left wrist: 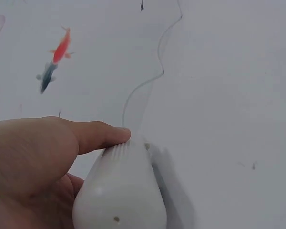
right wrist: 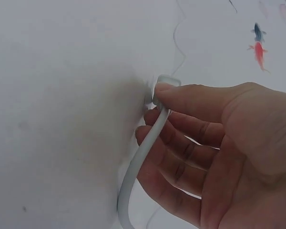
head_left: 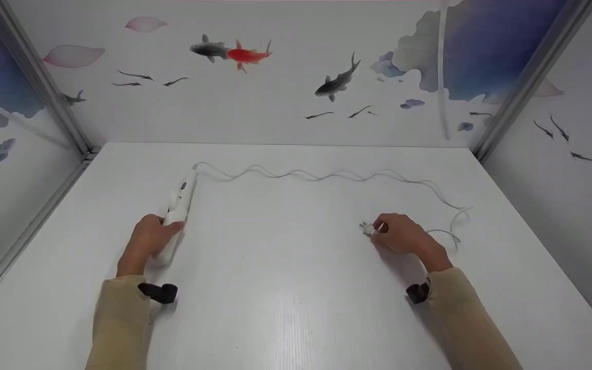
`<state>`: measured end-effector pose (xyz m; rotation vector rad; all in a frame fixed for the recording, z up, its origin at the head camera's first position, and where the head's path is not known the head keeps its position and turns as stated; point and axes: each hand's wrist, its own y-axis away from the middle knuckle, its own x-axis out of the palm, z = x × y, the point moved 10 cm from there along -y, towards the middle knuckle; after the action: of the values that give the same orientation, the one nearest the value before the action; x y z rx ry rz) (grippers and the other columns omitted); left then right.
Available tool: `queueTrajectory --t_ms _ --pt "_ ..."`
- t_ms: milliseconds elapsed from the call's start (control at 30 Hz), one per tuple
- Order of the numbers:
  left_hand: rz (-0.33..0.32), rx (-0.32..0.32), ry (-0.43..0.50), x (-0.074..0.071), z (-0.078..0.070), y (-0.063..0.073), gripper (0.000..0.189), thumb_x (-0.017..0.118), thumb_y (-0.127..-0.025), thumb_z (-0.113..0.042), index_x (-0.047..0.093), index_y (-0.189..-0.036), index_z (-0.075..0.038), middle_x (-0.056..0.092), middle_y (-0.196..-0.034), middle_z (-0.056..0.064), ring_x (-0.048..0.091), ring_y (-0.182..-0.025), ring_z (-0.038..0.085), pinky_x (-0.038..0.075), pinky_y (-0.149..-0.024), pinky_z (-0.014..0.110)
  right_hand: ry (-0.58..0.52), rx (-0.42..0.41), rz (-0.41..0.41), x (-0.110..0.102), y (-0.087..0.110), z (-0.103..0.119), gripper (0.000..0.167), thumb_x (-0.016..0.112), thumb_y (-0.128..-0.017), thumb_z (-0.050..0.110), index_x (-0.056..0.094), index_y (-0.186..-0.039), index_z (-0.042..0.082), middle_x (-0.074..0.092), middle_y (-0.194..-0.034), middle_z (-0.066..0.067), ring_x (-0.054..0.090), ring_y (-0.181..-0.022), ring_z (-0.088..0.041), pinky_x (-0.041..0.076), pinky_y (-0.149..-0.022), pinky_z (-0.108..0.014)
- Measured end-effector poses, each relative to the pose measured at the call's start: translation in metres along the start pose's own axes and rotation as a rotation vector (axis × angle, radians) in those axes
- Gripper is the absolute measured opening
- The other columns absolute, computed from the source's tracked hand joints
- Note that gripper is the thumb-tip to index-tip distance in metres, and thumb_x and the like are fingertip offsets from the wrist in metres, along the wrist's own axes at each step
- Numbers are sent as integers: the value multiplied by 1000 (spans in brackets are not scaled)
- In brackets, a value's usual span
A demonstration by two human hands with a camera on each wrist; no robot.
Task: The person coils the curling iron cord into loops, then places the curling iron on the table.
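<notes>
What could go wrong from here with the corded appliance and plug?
1. Slip: the right hand pinches the plug mainly by its small body, so a tug might pull it loose.
2. Snag: the cord bends back on itself beside that hand and could kink or catch.
3. Drag: the cord runs along the far side to the white handheld appliance; pulling the plug away might twist it in the left hand.

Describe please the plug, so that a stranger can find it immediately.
On the white table, look at the right hand. It pinches a small plug at one end of the pale cord. Unlike the long white device in the left hand, this one has protruding prongs.
</notes>
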<state>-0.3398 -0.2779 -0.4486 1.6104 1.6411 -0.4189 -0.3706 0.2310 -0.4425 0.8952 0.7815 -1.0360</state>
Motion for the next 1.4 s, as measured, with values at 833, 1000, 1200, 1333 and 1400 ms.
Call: queueTrajectory --t_ms 833,1000,1200,1333,1400 --pt "-118 -50 104 -11 8 -3 82 55 -99 -49 33 -149 13 46 -144 35 55 -121 42 47 -101 57 169 -24 -192 -50 -4 -41 35 58 -100 17 60 -128 -5 68 -113 -26 67 -91 -33 53 -77 -50" --pt "-143 -3 95 -20 -2 2 81 55 -100 -48 33 -149 12 51 -140 34 56 -113 36 49 -95 50 182 4 -223 -61 -3 -63 36 58 -100 17 60 -128 -5 69 -113 -26 68 -86 -32 52 -72 -48" --pt "-142 32 66 -27 -15 11 76 56 -101 -43 35 -147 14 53 -136 33 56 -111 35 49 -92 47 201 44 -226 -70 4 -92 38 59 -99 17 59 -129 -6 68 -113 -28 68 -90 -38 52 -72 -51" --pt "-145 68 38 -30 -26 16 76 58 -100 -43 37 -146 13 54 -135 34 57 -111 36 49 -91 47 177 56 -212 -75 9 -105 39 59 -99 18 58 -130 -6 67 -114 -30 66 -97 -42 51 -77 -55" --pt "-147 96 22 -30 -33 17 78 59 -99 -45 37 -146 13 53 -136 34 56 -111 36 49 -89 47 159 61 -209 -77 12 -110 41 58 -100 19 57 -132 -6 66 -115 -30 64 -100 -44 51 -79 -56"
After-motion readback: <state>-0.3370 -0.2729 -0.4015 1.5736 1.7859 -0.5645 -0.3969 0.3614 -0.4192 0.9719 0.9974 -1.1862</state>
